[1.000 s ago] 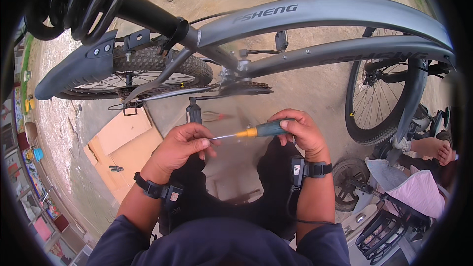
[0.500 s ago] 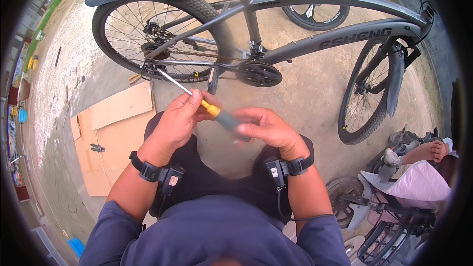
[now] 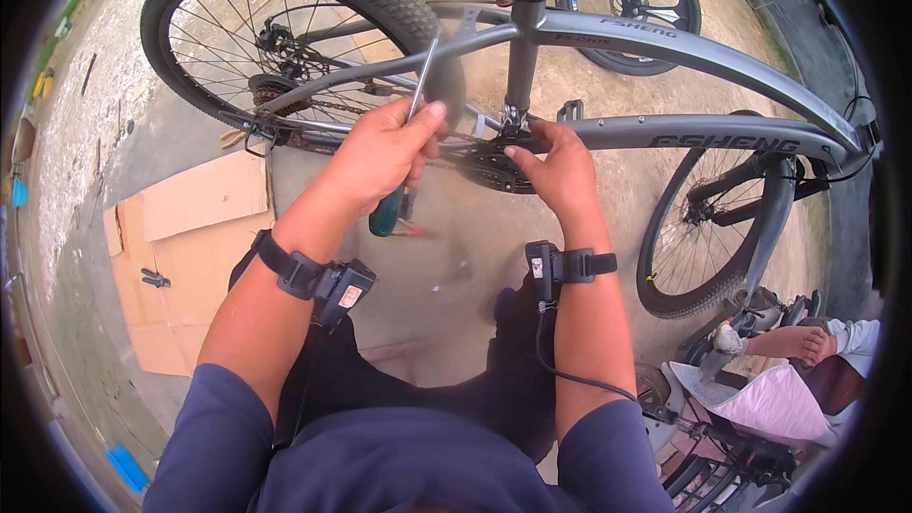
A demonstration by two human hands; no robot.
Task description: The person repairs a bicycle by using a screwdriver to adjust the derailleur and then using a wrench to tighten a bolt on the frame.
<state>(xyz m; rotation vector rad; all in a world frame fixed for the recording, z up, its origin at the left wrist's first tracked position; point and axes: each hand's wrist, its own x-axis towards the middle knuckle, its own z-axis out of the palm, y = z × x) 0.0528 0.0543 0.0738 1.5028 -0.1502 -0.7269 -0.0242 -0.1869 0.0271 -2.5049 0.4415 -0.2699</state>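
A grey bicycle stands crosswise in front of me, its rear wheel at the left. My left hand is closed around a screwdriver, near the chain and rear tyre. The metal shaft slants upward past my thumb, and the green handle sticks out below the fist. My right hand is at the foot of the seat tube, just above the chainring. Its thumb and fingers are curled in at the frame; what they pinch there is hidden.
Flat cardboard lies at the left, with small pliers on it. Another wheel stands beyond the frame. At the lower right are a second vehicle with a pink cover and another person's bare foot.
Both hands have moved closer to the bicycle. My right hand has left the screwdriver handle and reached the frame. The screwdriver has swung from slanting toward the rear hub to pointing upward in my left hand.
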